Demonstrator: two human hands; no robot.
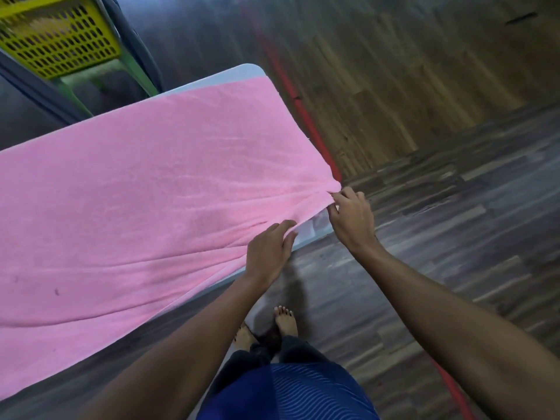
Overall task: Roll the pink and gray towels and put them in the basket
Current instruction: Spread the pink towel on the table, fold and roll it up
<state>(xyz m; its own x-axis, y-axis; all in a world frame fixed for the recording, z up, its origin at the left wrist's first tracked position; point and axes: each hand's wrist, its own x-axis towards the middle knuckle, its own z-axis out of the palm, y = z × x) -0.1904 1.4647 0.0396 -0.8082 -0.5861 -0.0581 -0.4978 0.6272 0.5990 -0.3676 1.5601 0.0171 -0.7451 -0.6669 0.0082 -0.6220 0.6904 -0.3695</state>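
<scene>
The pink towel (136, 192) hides nearly all of the worktop (247, 71) and runs out of the picture's left edge. The yellow basket (57, 40) is cut off at the top and left and is blurred; a pale shape behind its holes cannot be made out. The right grip (351, 219) has its fingertips buried in the towel's bunched corner. Whether the left grip (268, 253) pinches the hem or only rests on it is unclear.
</scene>
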